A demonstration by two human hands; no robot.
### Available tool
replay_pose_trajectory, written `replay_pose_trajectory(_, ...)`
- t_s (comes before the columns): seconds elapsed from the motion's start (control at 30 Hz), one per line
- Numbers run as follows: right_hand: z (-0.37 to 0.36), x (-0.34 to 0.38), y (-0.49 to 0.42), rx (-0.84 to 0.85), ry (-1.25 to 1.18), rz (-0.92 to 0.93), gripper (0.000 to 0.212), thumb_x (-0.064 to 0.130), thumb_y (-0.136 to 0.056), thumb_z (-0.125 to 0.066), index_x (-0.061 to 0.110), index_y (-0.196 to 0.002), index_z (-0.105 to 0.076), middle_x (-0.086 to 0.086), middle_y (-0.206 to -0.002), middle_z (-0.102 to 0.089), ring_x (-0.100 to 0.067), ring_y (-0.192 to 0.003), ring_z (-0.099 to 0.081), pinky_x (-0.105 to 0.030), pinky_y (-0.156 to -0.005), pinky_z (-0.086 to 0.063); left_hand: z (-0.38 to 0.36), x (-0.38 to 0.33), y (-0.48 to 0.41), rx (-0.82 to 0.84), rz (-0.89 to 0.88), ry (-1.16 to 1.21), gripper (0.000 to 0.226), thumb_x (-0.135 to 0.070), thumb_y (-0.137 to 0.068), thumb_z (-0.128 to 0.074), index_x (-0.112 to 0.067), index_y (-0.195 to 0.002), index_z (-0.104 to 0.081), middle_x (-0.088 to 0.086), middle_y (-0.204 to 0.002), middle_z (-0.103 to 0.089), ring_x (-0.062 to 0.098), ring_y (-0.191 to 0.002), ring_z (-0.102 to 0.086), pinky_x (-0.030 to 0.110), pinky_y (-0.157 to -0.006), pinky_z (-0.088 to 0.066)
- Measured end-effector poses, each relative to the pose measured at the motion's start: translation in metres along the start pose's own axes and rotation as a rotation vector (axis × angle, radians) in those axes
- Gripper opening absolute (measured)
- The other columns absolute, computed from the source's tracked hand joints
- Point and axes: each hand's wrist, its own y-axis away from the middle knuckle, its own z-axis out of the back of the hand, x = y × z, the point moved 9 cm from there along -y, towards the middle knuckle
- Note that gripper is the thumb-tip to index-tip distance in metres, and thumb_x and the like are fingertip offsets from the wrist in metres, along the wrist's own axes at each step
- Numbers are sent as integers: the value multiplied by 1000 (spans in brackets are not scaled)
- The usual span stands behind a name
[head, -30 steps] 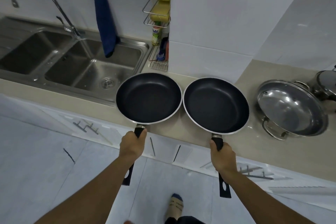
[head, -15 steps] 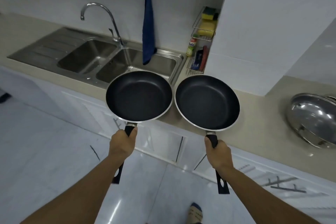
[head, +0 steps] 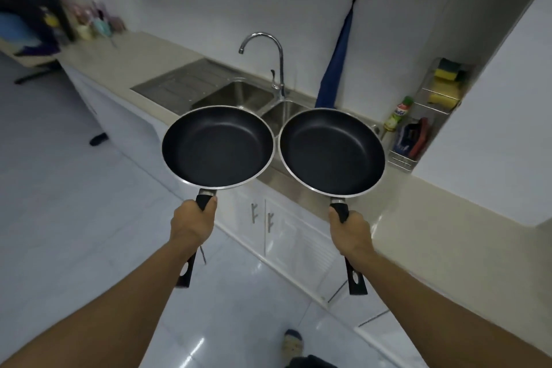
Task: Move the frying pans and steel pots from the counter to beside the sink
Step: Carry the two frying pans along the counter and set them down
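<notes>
Two frying pans, one per hand: your left hand [head: 192,222] is clamped on the left pan [head: 217,146] handle and your right hand [head: 351,228] on the right pan [head: 332,152], both airborne at the sink [head: 239,92] front. Hold 'em level, rims apart, & land softly by the drainboard [head: 179,84].

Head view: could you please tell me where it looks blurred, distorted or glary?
Head view: left pan and right pan sharp; far-left bottles smeared by blur; counter edge bows from the wide lens; floor shows a glare streak.
</notes>
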Motion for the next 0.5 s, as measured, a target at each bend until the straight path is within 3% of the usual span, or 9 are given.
replay_pose_trajectory(0.13, -42, 45, -32, 63, 8, 56, 47, 47, -98, -54, 2, -86, -64, -18, -84, -69, -38, -81, -68, -48, -75, -59, 30, 10, -39, -72, 44, 18, 51, -53, -95, -55, -6, -74, -55, 14, -72, -62, 34, -67, -65, 46, -66, -60)
replay_pose_trajectory(0.37, -119, 114, -102, 169, -1, 83, 48, 48, -97, -55, 2, -87, -64, -11, -74, -66, -33, -73, -68, -44, -69, -57, 64, 15, -120, -155, 134, 40, 50, -51, -96, -55, -4, -79, -57, 14, -74, -62, 35, -70, -65, 49, -69, -61)
replay_pose_trajectory(0.5, -159, 154, -142, 216, 40, 101, 45, 49, -97, -55, 6, -93, -64, -13, -84, -70, -33, -80, -69, -48, -78, -60, 75, 12, -165, -179, 194, 67, 53, -52, -96, -55, -1, -82, -60, 16, -77, -63, 36, -72, -66, 48, -69, -61)
